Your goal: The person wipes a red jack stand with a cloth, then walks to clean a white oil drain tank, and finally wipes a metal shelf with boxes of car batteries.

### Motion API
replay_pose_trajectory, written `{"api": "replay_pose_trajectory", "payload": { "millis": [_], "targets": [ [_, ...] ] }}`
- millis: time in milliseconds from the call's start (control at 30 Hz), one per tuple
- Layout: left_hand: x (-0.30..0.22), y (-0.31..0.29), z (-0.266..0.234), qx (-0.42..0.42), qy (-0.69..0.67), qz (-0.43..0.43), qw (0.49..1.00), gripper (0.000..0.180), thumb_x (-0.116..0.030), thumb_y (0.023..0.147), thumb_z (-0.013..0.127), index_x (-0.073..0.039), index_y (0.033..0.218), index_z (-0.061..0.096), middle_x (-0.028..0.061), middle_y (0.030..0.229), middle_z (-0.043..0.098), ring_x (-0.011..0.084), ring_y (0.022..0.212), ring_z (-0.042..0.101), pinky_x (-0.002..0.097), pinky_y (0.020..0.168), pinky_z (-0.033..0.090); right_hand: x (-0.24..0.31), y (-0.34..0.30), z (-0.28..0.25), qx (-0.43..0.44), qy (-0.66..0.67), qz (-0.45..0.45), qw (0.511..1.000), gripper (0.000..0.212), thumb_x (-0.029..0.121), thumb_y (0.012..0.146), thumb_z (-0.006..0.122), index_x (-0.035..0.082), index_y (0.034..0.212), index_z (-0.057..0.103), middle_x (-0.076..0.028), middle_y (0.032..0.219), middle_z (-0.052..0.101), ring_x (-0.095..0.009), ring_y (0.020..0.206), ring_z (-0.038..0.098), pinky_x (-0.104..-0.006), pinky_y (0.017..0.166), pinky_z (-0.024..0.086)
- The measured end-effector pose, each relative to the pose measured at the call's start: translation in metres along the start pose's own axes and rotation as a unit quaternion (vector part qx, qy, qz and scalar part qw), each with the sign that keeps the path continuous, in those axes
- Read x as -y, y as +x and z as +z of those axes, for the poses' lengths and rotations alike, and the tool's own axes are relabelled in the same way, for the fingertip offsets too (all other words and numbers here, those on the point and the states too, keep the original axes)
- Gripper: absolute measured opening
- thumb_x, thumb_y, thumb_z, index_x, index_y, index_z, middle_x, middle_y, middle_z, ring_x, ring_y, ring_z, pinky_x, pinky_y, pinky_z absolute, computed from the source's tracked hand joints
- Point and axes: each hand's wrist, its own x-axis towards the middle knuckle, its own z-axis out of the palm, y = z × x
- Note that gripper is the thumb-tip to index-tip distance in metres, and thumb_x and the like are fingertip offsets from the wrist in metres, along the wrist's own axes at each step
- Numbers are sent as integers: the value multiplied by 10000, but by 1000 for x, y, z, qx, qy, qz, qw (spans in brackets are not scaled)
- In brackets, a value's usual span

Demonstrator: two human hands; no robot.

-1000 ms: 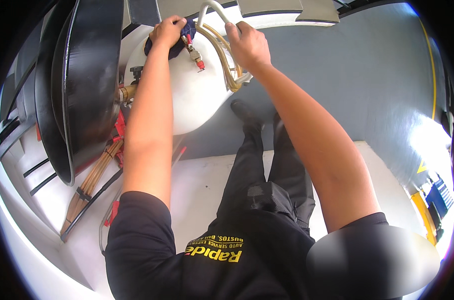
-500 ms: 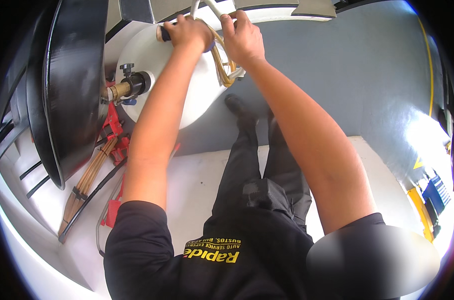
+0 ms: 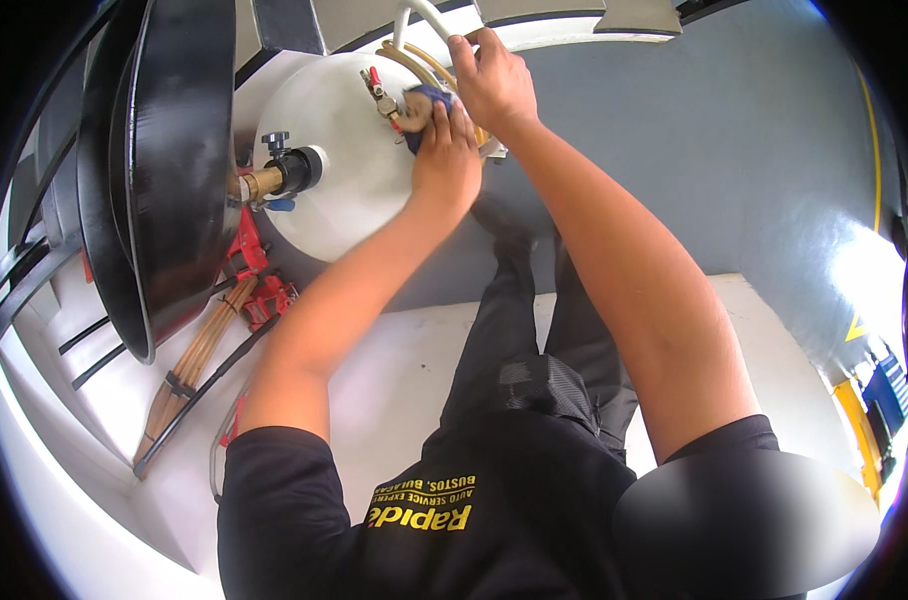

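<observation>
A white tank [image 3: 339, 215] with a rounded top stands in front of me. Pressed over a dark blue and tan cloth [image 3: 416, 108], my left hand [image 3: 448, 165] rests at the tank's right side with its fingers bent around it. Beside the cloth is a small brass valve with red handles [image 3: 379, 95]. My right hand [image 3: 496, 85] is closed around a pale tubular handle [image 3: 426, 15] at the tank's far right. A tan hose [image 3: 411, 62] hangs coiled there, partly hidden by my hands.
A large black curved drum [image 3: 179, 180] stands at left, joined to the tank by a brass and black valve fitting [image 3: 279, 175]. Below it lie red metal parts [image 3: 254, 270] and a bundle of thin brown rods [image 3: 189, 375]. Grey floor [image 3: 694, 150] extends right.
My left hand has moved from the tank's far side toward me and right, uncovering the red-handled valve. The right hand stays on the handle. The view has shifted slightly.
</observation>
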Motion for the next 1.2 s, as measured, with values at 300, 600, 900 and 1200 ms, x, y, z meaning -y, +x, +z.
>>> {"api": "replay_pose_trajectory", "payload": {
  "millis": [300,600,900,1200],
  "targets": [
    [-1,-42,7,-97,-256,20,962,421,-57,891,539,20,1303,581,136,1429,542,304,1365,460,427,1116,388,3,-2,-3,1,5,-15,1000,532,522,999,414,55,1198,573,-219,921,720,-434,957,672,-506,889,500],
    [-2,-55,-19,146,-677,-152,705,447,-108,875,524,-62,1315,588,194,1058,685,331,971,658,408,883,505,-37,5,4,-32,270,112,956,602,539,1010,363,28,1279,533,-185,1004,650,-317,941,616,-441,843,482],
    [13,-59,-33,78,-968,-203,127,504,-108,836,558,41,1317,530,95,1185,616,210,1117,569,355,1016,434,-147,-64,-31,201,469,378,772,509,464,1057,407,46,1308,555,-82,1106,645,-216,1002,618,-413,901,489],
    [-2,-77,-29,62,-970,-233,26,515,-364,979,575,26,1315,551,147,1301,620,269,1215,576,429,1083,417,-106,-130,-67,343,530,331,702,498,387,1080,376,24,1390,520,-88,1354,603,-218,1222,585,-407,1017,479]
  ]
}}
